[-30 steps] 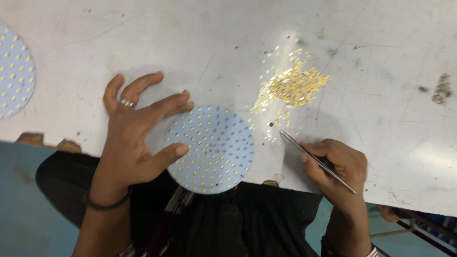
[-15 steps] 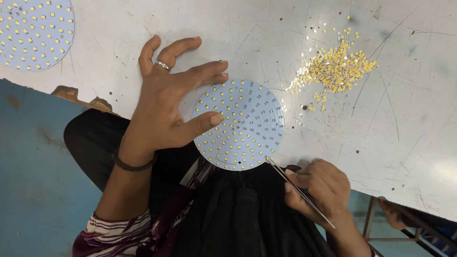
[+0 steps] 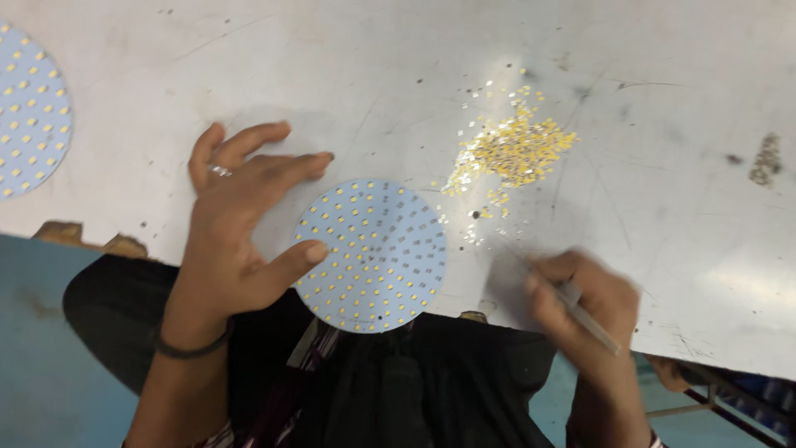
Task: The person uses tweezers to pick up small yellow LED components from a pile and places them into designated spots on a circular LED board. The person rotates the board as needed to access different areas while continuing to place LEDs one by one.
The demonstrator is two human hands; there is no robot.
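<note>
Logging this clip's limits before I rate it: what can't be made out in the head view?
- Right hand and tweezers: motion-blurred; tips and any chip between them unreadable.
- Second round board: cut off by the left frame edge.
- Pile of yellow chips: too small to tell single pieces.
- Round LED board: left hand covers part of its left rim.

Illumination is bright and even from overhead. The white table (image 3: 663, 124) shows broad glare at its lower right edge, beyond the right hand (image 3: 584, 303). That hand and its tweezers (image 3: 580, 311) are motion-blurred, edges smeared. The left hand (image 3: 236, 224) is slightly soft and casts a faint shadow toward the round LED board (image 3: 371, 255), which is fairly sharp. The floor below is dimmer.
</note>
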